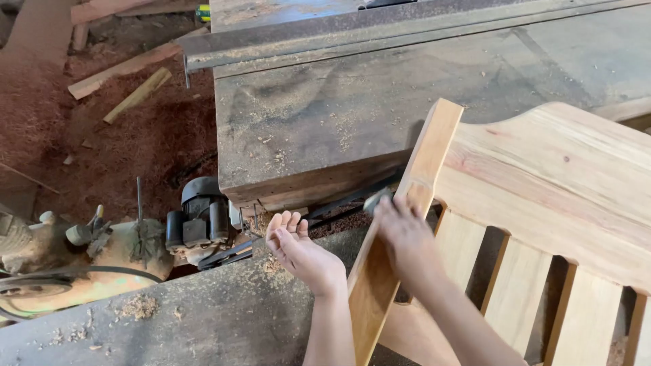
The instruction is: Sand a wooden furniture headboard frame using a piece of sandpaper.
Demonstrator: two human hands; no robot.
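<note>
A light wooden chair-back frame (542,176) with a curved top rail and several vertical slats lies tilted across the lower right. Its side post (407,203) runs from upper right down to the bottom middle. My right hand (405,238) rests on that post, fingers closed on a small grey object (375,200), blurred, pressed against the wood. My left hand (298,251) hovers just left of the post, palm up, fingers slightly curled, holding nothing.
A worn, dusty machine table (352,115) with a metal fence rail (325,41) fills the top. A black motor (200,217) sits at its left. Wood scraps (129,81) lie on the sawdust floor. A grey bench surface (203,318) spans the lower left.
</note>
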